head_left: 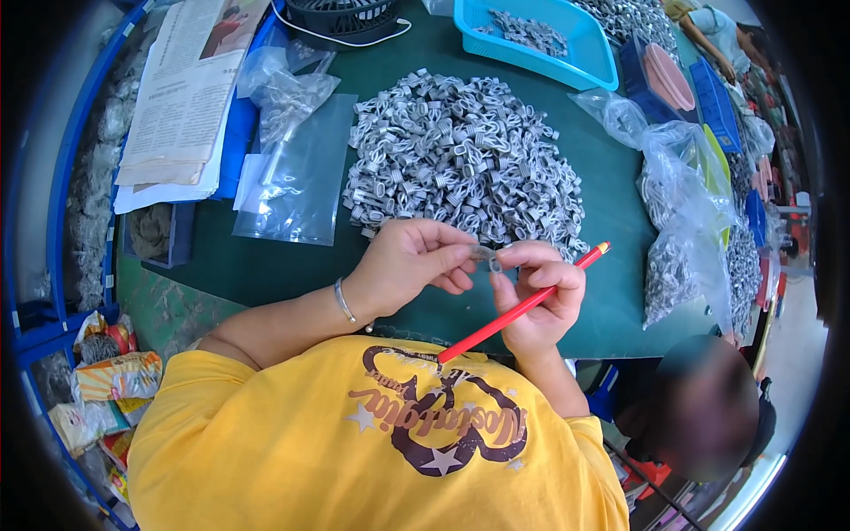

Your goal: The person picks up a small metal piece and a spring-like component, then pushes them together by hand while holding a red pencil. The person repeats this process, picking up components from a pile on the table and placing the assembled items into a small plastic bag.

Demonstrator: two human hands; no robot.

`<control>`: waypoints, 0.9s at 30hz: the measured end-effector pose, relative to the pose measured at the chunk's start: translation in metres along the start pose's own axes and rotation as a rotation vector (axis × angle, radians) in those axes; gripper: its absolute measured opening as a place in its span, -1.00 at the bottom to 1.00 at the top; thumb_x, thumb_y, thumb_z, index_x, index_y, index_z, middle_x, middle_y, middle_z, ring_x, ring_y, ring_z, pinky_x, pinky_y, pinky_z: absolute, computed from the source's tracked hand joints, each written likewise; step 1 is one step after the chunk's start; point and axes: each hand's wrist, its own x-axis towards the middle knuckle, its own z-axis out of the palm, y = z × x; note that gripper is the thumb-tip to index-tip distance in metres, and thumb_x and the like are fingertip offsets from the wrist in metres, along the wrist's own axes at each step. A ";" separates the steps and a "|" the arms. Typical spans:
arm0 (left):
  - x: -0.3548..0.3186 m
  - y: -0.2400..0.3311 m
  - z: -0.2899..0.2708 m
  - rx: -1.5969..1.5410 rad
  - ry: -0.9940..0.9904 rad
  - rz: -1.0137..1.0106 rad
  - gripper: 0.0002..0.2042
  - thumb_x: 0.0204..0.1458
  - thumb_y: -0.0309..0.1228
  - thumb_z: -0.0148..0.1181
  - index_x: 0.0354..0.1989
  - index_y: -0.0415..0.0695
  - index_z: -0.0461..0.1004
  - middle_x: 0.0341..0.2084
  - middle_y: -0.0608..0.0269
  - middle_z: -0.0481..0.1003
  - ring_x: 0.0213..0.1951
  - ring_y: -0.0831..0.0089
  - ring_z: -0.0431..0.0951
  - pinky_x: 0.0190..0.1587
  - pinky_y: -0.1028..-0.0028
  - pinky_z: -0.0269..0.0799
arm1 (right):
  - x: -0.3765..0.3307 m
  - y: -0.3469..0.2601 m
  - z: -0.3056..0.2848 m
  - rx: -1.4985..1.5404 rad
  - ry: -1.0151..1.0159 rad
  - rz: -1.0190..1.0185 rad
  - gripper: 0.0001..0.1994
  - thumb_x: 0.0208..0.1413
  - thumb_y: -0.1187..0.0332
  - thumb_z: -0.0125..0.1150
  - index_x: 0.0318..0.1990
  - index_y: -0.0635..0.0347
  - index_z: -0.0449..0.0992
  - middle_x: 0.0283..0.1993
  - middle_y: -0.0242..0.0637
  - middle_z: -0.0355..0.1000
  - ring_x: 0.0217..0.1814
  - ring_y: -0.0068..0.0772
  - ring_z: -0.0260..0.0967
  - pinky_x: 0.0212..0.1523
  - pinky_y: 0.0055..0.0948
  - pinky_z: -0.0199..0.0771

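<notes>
My left hand [416, 265], with a silver bangle [344, 301] at its wrist, pinches a small grey loop-shaped part [482, 254] between thumb and forefinger. The fingertips of my right hand [542, 305] close on the other end of the same part. A long red pencil-like stick [496, 326] also lies in my right hand, running slantwise between the fingers. Its upper end has a pale band; whether it is a pencil or another tool I cannot tell. Just beyond both hands spreads a big heap of similar grey parts [460, 159] on the green table [310, 274].
A clear plastic bag [301, 195] and a newspaper [177, 97] lie to the left. At the back are a black fan [343, 19] and a light-blue basket [540, 66] of parts. Filled clear bags [682, 221] stand right. Another person [699, 411] is at the lower right.
</notes>
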 end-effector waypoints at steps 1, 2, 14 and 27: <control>0.003 -0.002 -0.001 0.101 -0.064 0.108 -0.87 -0.01 -0.52 0.04 -0.27 -0.22 0.41 -0.37 0.23 0.45 -0.36 0.50 0.46 -0.31 0.53 0.40 | 0.003 -0.004 -0.001 -0.009 0.007 0.001 -0.66 -0.15 0.68 0.19 -0.33 0.16 0.15 -0.19 -0.03 0.35 -0.21 -0.31 0.36 -0.21 -0.44 0.38; 0.004 -0.004 -0.002 0.199 -0.117 0.221 -0.88 -0.03 -0.51 0.05 -0.29 -0.17 0.40 -0.37 0.26 0.42 -0.34 0.50 0.43 -0.31 0.51 0.37 | 0.009 -0.011 -0.001 -0.088 -0.118 -0.055 -0.68 -0.19 0.68 0.20 -0.37 0.17 0.17 -0.25 -0.02 0.39 -0.24 -0.23 0.37 -0.22 -0.38 0.36; -0.003 -0.008 -0.007 0.451 -0.157 0.255 -0.78 -0.09 -0.45 0.03 -0.21 -0.13 0.41 -0.20 0.18 0.40 -0.12 0.29 0.38 -0.06 0.30 0.29 | 0.001 0.012 -0.051 -0.779 -0.051 0.214 -0.73 -0.23 0.68 0.23 -0.54 0.22 0.22 -0.33 -0.20 0.43 -0.31 -0.43 0.34 -0.29 -0.53 0.34; 0.004 0.009 0.002 0.361 -0.090 0.242 -0.80 -0.14 -0.49 0.24 -0.30 -0.22 0.49 -0.46 0.37 0.47 -0.44 0.67 0.37 -0.38 0.66 0.29 | -0.003 -0.003 -0.024 -0.355 -0.046 -0.016 -0.69 -0.21 0.72 0.22 -0.52 0.19 0.17 -0.31 -0.03 0.43 -0.31 -0.37 0.40 -0.32 -0.50 0.42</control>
